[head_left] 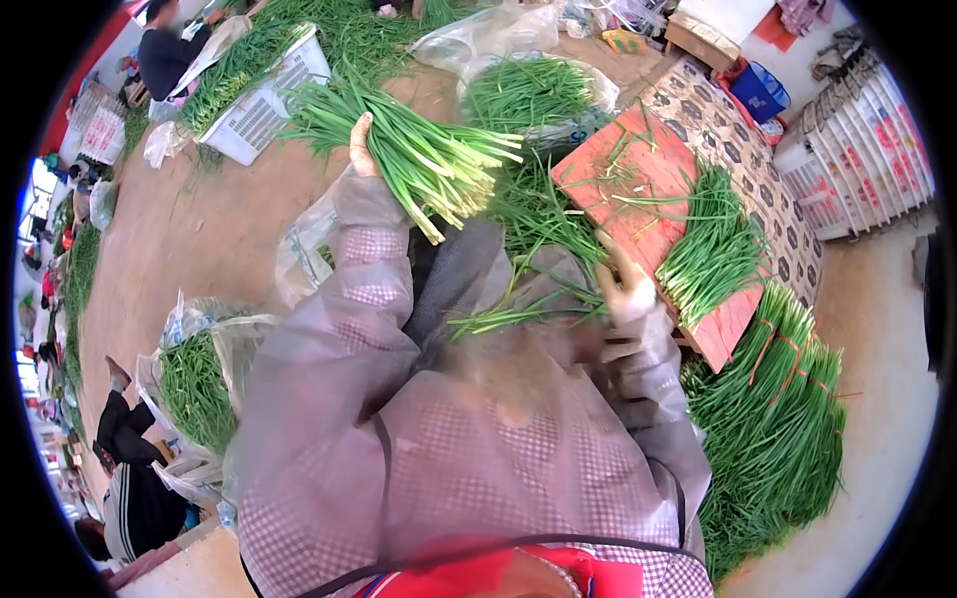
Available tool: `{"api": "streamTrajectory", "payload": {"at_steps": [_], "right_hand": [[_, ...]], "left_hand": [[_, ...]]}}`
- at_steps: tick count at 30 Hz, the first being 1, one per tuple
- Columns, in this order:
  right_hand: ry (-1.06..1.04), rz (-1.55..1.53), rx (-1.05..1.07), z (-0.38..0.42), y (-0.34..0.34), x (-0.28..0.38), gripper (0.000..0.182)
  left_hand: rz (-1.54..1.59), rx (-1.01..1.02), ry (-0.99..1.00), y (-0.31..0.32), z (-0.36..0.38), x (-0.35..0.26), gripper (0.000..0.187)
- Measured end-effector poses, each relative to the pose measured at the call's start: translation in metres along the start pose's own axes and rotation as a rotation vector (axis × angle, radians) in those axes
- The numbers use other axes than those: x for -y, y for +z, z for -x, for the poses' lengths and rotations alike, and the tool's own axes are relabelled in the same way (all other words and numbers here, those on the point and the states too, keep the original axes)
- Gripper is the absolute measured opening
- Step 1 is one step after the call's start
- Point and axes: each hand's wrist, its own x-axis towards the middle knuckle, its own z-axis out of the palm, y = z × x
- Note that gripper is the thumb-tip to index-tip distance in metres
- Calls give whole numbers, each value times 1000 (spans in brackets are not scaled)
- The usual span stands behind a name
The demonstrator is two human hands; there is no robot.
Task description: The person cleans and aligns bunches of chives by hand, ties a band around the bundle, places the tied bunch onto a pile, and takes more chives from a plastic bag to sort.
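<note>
My left hand [362, 148] is raised on the left and wrapped around a thick bunch of garlic chives [419, 154]. The pale stem ends point right and the green leaves fan out to the left. At the edge of a red board [623, 174], my right hand [628, 284] has its fingers stretched out, with nothing visible in them. Loose chives [538, 304] lie across my lap beside that hand. A pile of chives [713, 244] rests on the board's right side, with stray leaves scattered on its surface.
Tied bundles of chives [773, 419] are stacked at right. An open plastic bag of chives [528, 95] stands ahead, another bag [194, 384] at left. A white crate [264, 115] holds more. Two other people [169, 55] sit on the left side. Stacked white crates [857, 149] stand far right.
</note>
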Motion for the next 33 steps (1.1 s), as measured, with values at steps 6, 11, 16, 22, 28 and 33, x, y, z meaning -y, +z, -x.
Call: {"api": "streamTrajectory", "payload": {"at_steps": [6, 11, 16, 22, 28, 33], "right_hand": [[-734, 448, 63, -60, 33, 145, 47], [-910, 410, 246, -56, 34, 115, 39], [-57, 254, 815, -37, 4, 36, 32], [69, 39, 504, -76, -31, 24, 57], [172, -662, 610, -135, -30, 86, 68], [181, -871, 455, -141, -7, 108, 70]], "left_hand": [[-15, -22, -64, 51, 20, 39, 27], [78, -32, -50, 49, 21, 43, 22], [68, 33, -77, 24, 13, 33, 34], [26, 61, -187, 41, 17, 42, 43], [-154, 90, -358, 109, 48, 56, 37], [-234, 127, -622, 143, 67, 70, 40]]}}
